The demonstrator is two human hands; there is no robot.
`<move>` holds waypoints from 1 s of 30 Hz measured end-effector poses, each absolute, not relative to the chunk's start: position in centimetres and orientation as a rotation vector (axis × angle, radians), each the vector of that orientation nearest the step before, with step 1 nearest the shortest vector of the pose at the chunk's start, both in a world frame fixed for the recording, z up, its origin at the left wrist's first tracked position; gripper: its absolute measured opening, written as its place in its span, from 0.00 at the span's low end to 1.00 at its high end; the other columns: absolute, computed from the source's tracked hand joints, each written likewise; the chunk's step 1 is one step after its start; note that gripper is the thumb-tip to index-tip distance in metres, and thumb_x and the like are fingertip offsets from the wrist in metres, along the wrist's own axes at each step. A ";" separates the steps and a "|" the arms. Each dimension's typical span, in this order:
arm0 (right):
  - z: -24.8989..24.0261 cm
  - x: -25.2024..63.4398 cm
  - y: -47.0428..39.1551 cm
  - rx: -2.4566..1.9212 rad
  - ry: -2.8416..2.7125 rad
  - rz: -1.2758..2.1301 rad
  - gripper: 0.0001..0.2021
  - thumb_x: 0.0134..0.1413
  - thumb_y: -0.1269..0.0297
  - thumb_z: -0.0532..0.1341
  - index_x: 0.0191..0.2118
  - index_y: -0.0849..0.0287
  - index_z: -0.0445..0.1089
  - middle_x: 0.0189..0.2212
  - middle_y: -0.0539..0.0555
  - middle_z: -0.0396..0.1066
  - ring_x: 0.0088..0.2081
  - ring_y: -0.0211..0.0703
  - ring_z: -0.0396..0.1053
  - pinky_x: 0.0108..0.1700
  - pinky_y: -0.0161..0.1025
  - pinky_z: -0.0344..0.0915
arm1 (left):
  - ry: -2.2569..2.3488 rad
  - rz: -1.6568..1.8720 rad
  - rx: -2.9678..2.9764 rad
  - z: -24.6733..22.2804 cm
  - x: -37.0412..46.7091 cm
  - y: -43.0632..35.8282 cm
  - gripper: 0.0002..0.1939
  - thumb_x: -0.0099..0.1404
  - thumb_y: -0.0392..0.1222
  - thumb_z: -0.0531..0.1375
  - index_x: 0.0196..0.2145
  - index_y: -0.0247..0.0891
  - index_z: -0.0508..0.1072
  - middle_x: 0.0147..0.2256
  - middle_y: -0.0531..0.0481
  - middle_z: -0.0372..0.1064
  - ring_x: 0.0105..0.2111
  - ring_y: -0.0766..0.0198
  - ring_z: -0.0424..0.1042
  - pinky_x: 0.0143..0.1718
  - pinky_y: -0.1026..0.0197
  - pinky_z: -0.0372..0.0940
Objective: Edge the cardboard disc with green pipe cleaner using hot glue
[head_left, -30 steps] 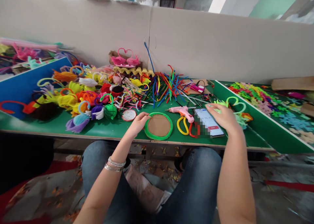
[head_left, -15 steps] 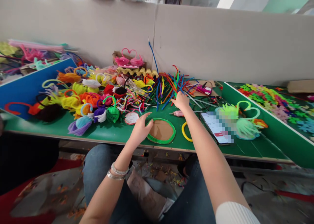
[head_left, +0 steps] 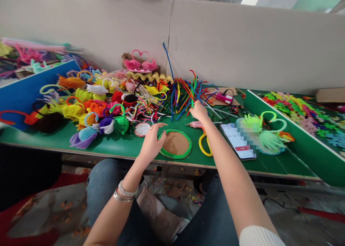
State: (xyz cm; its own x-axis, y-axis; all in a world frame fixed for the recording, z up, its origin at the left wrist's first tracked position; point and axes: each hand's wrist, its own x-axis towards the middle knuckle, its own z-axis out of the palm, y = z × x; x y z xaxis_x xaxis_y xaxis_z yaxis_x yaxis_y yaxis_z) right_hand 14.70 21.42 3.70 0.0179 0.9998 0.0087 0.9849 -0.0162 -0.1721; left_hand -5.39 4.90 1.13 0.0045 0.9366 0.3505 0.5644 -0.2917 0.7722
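Observation:
My left hand (head_left: pixel 153 142) is open at the left edge of a brown cardboard disc (head_left: pixel 175 144) with a green rim. Its fingers are apart and hold nothing. My right hand (head_left: pixel 198 111) reaches to the near side of a pile of coloured pipe cleaners (head_left: pixel 185 95). Its fingers are closed near a green and a red stem; what they grip is too small to make out. Below that hand lies a pink glue gun (head_left: pixel 196 124), and a yellow ring (head_left: pixel 202 145) is partly behind my right forearm. A white disc (head_left: pixel 142 129) lies beside my left hand.
Yarn swans (head_left: pixel 72 111) crowd the left, beside a blue divider (head_left: pixel 16 98). A phone (head_left: pixel 238 140) and green swans (head_left: pixel 272 136) lie right, before a green divider (head_left: pixel 291 127). Pink swans (head_left: pixel 140 64) stand at the back near an egg carton (head_left: pixel 149 77).
The camera view has shifted slightly. Both hands remain in nearly the same places, my left still open by the disc and my right still at the pipe cleaners.

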 end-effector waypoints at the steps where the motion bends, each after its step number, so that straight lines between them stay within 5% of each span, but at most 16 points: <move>1: 3.7 14.7 21.5 -2.143 -2.108 0.182 0.18 0.58 0.65 0.52 0.52 0.69 0.59 0.46 0.68 0.71 0.47 0.50 0.70 0.44 0.40 0.64 | 1.541 1.204 1.876 1.2 -5.4 4.9 0.14 0.63 0.36 0.52 0.46 0.39 0.66 0.46 0.43 0.68 0.49 0.58 0.66 0.52 0.54 0.60; 6: 4.0 15.0 21.9 -2.123 -2.127 0.208 0.14 0.58 0.67 0.50 0.44 0.65 0.68 0.43 0.66 0.73 0.46 0.48 0.70 0.45 0.39 0.62 | 1.542 1.212 1.872 1.3 -5.4 4.8 0.14 0.63 0.36 0.52 0.46 0.38 0.66 0.46 0.43 0.68 0.49 0.58 0.66 0.51 0.54 0.60; 13: 4.7 15.2 20.9 -2.055 -2.151 0.192 0.16 0.60 0.63 0.49 0.44 0.64 0.70 0.41 0.63 0.74 0.44 0.46 0.70 0.45 0.37 0.62 | 1.516 1.226 1.828 1.1 -5.1 5.7 0.14 0.63 0.36 0.51 0.46 0.37 0.68 0.46 0.43 0.69 0.48 0.59 0.67 0.52 0.54 0.60; 24: 6.3 15.6 19.5 -2.019 -2.233 0.221 0.14 0.57 0.63 0.53 0.30 0.61 0.74 0.30 0.59 0.76 0.39 0.47 0.72 0.41 0.38 0.63 | 1.390 1.099 1.938 5.7 -1.3 12.7 0.16 0.54 0.31 0.58 0.42 0.36 0.73 0.49 0.42 0.69 0.52 0.53 0.65 0.57 0.56 0.54; 28: 6.8 16.2 18.9 -2.010 -2.227 0.140 0.15 0.57 0.58 0.52 0.33 0.59 0.74 0.36 0.58 0.76 0.42 0.48 0.71 0.42 0.38 0.62 | 1.344 0.863 1.391 6.0 1.5 19.0 0.03 0.56 0.36 0.61 0.29 0.33 0.72 0.35 0.42 0.73 0.46 0.52 0.70 0.48 0.59 0.62; 30: 7.2 16.2 18.6 -2.002 -2.268 0.102 0.14 0.57 0.59 0.52 0.35 0.59 0.74 0.39 0.59 0.76 0.44 0.49 0.71 0.42 0.39 0.62 | 1.326 0.819 1.292 5.6 2.8 21.4 0.10 0.62 0.41 0.56 0.27 0.32 0.70 0.28 0.42 0.72 0.35 0.54 0.74 0.39 0.58 0.66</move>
